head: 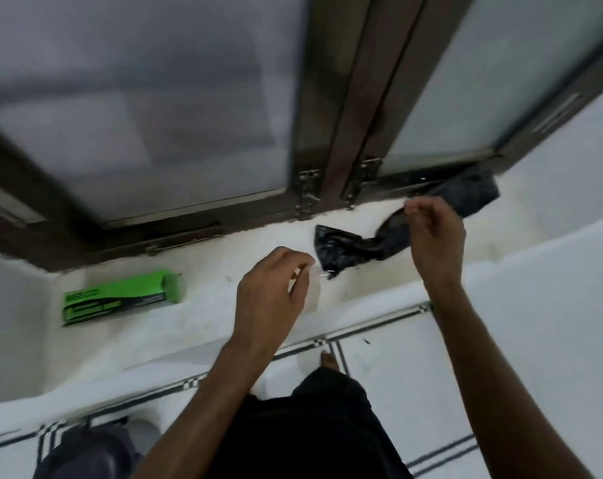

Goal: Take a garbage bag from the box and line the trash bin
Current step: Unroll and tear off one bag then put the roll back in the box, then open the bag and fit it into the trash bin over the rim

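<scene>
A white stone sill (196, 326) is carrying a crinkled black bag (345, 248); left of it, a green box (120, 299). Both hands, left (272, 299) and right (434, 236), are pinching bag ends.

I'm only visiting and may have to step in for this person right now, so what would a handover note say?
Left hand: fingers curled, pinching something small and pale near the bag's corner; too blurred to say what.
Right hand: fingers pinched together over the black garbage bag; contact with it is unclear.
Bag: out of the box, crumpled and twisted on the white sill, below the window frame.
Green box: lying on the sill to the left, apart from both hands.
Done: a bag has been taken out.
Left: unfold the bag and line the bin. A dark, rounded object at the picture's lower left may be the bin; unsure.
</scene>
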Tool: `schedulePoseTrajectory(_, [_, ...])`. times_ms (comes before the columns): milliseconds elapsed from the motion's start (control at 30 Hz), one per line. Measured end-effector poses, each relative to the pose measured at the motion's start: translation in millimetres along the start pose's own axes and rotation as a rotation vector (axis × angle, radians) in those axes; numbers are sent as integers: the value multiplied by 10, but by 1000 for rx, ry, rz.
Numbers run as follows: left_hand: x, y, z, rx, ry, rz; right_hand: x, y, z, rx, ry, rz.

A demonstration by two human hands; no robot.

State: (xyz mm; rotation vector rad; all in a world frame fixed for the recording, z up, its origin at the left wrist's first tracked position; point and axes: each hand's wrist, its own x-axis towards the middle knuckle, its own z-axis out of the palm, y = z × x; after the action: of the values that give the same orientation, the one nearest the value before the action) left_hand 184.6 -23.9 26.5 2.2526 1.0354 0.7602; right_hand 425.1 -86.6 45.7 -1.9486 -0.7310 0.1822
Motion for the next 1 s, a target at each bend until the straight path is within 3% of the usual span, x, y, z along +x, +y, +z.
schedulePoseTrajectory(67, [161,225,283,-15,-44,17,477,319,-352,-105,140,68])
schedulePoseTrajectory(133, [280,394,486,-10,-73,26,943,662,-547,-154,170,174])
schedulePoseTrajectory(267, [406,690,904,27,-152,-13,1654,1294,-738,-549,104,266])
schedulePoseTrajectory(367, [421,887,1153,26,-174,-60,1893,1592,-747,-618,57,266])
schedulePoseTrajectory(500, [401,1067,1337,16,-197,-115,2017,1740,-799,-453,93,187])
schedulePoseTrajectory(567, [400,1164,1392,-43,-214,-155,1853,1633,-893,-205,27,139])
schedulePoseTrajectory(633, [408,1317,1402,-215,-226,-221,1489,1398,-1024,92,-72,96])
schedulePoseTrajectory(733, [420,1580,1335,-572,-247,-388,757,985,-1215,338,-267,72])
schedulePoseTrajectory(833, [301,1726,1226,-765,-312,-509,70,690,-1332,426,-430,69])
schedulePoseTrajectory(1000, [-235,1554,912,-782,-333,-424,-807,457,-1352,432,-494,73])
